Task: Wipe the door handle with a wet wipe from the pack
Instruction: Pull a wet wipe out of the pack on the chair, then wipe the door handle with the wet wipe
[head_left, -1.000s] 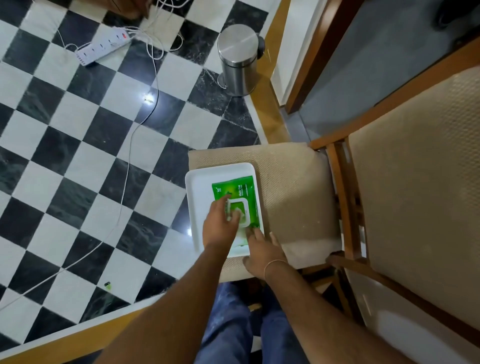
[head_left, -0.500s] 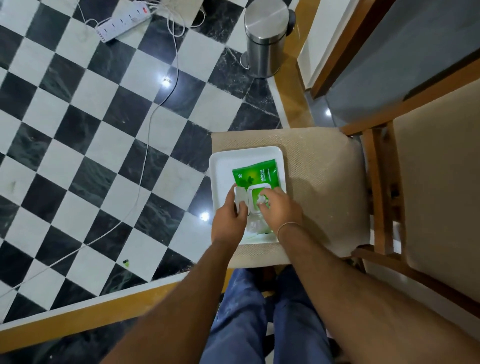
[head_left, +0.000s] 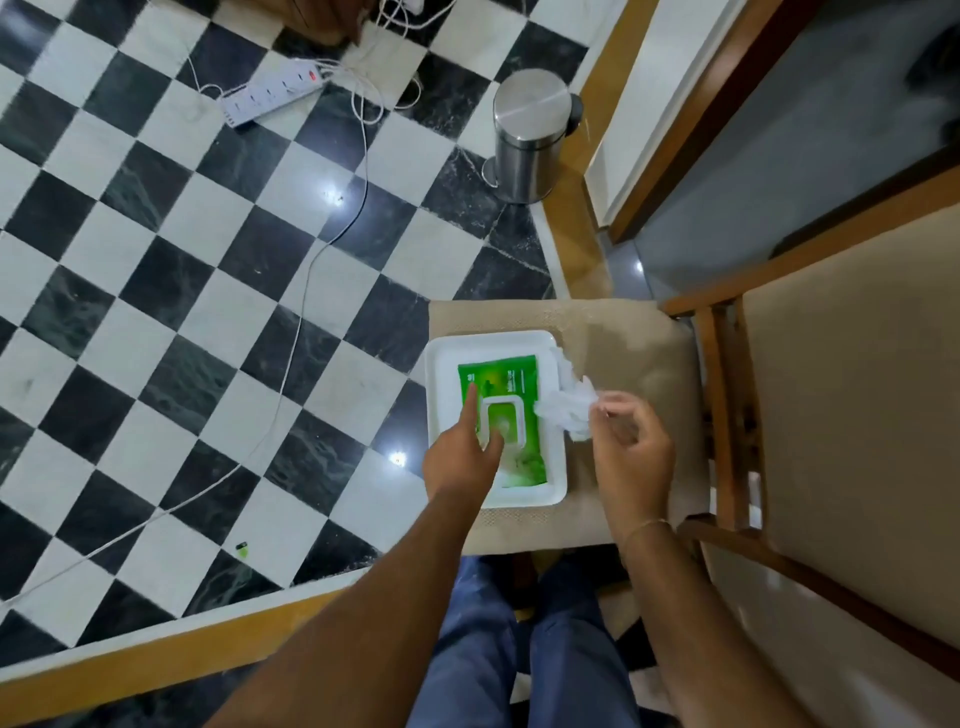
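Note:
A green pack of wet wipes (head_left: 501, 379) lies in a white tray (head_left: 553, 467) on a beige chair seat (head_left: 623, 338). My left hand (head_left: 460, 452) presses on the pack, index finger stretched along its left side and thumb on the white lid frame. My right hand (head_left: 631, 452) is to the right of the tray, fingers pinched on a crumpled white wet wipe (head_left: 566, 408) that hangs over the tray's right edge. The door handle is not in view.
A steel pedal bin (head_left: 530, 135) stands on the checkered floor beyond the chair. A white power strip (head_left: 270, 93) with cables lies at the far left. The chair's wooden back (head_left: 727, 405) and a doorframe (head_left: 675, 119) are on the right.
My right hand has drawn a wipe out of the pack and moved right, off the tray. My left hand stayed on the pack.

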